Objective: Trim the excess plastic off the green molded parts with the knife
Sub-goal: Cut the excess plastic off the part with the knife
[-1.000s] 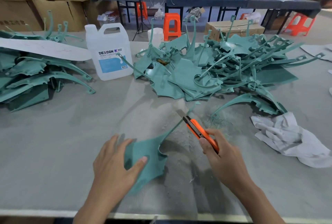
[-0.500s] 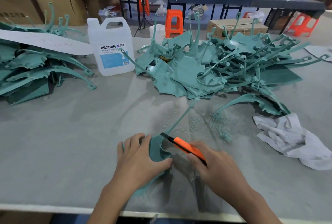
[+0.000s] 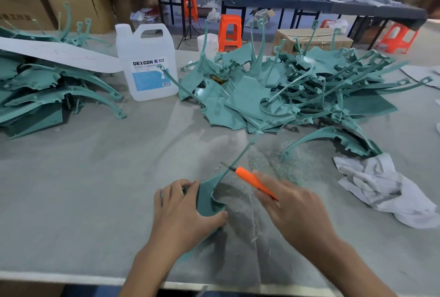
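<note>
A green molded part [image 3: 207,198] lies on the grey table [image 3: 95,177] near the front edge, its thin stem running up and right toward the big pile. My left hand [image 3: 183,215] grips the part's broad end, thumb on top and fingers curled over its left edge. My right hand [image 3: 295,211] holds an orange utility knife [image 3: 254,183]. The blade tip meets the stem just above the broad end. My right hand is motion-blurred.
A large heap of green parts [image 3: 297,92] fills the back right and another stack [image 3: 42,92] the left. A white DEXCON jug [image 3: 148,63] stands between them. A crumpled white cloth [image 3: 385,187] lies right. Green shavings [image 3: 285,165] litter the table.
My left hand slid right and curled round the part's broad end. The knife went down to the broad end, then back up to the stem's base.
</note>
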